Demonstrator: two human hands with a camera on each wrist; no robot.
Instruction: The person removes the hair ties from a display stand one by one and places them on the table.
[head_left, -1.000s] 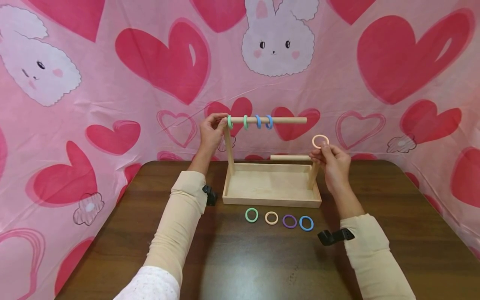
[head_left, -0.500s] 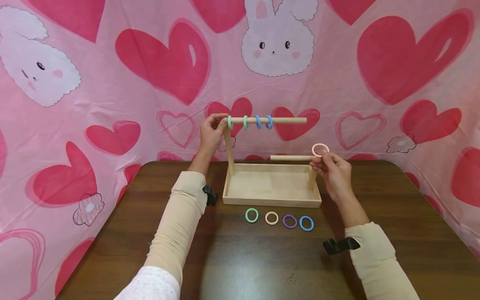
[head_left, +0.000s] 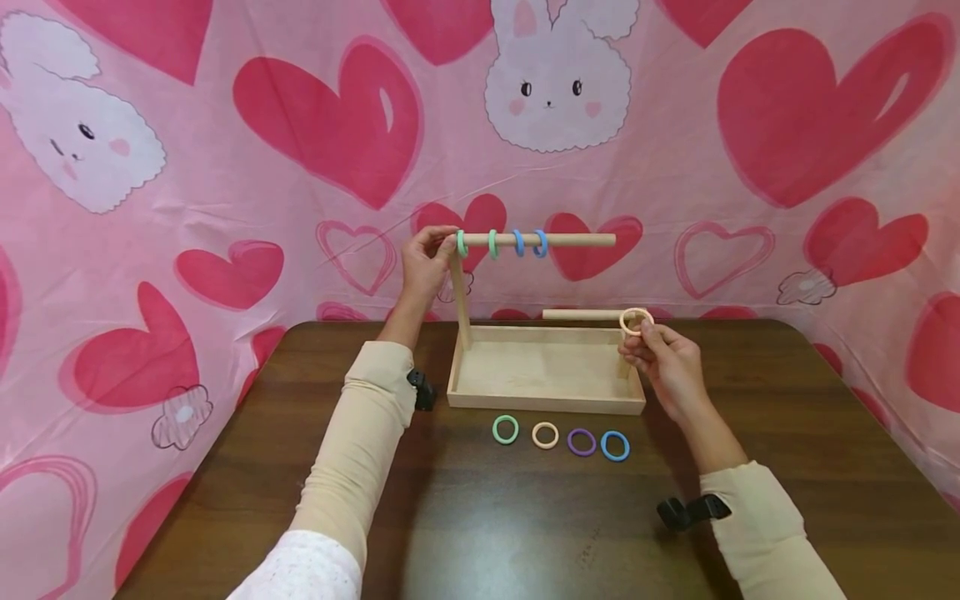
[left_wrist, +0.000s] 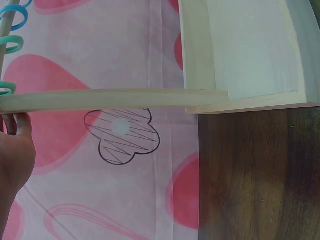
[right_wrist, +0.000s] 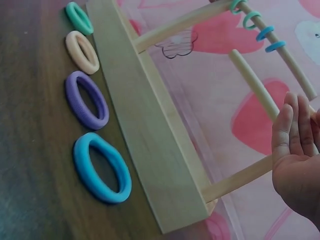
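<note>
Behind everything, a pink cloth (head_left: 450,167) printed with red hearts and white rabbits. In front of it, a dark wood-grain table (head_left: 525,517). Set toward the far edge, a pale wooden stand (head_left: 547,405) with a shallow tray for a base. Reaching in, a left sleeve (head_left: 360,446) and a right sleeve (head_left: 772,533), both beige (speckled white cloth further up on the left). High over the tray, an upper rod (head_left: 577,240), free at the right end; below it, a lower rod (head_left: 581,315), free at the left end. At the corner of upper rod and left post (head_left: 461,304), the left hand (head_left: 426,260), with thumb and fingers closed on the wood (impossible to tell whether also on the nearest ring). By the tray's right end, the right hand (head_left: 671,367), with thumb and fingers clamped on a raised cream ring (head_left: 622,323), overlapping the lower rod's right end in the head view (touching or merely in front, impossible to tell). Threaded on the upper rod, left to right, two green rings (head_left: 492,245) and two blue rings (head_left: 518,242). Lying flat before the tray, all apart, a loose green ring (right_wrist: 70,15), a loose cream ring (right_wrist: 71,47), a purple ring (right_wrist: 73,102) and a loose blue ring (right_wrist: 84,165).
</note>
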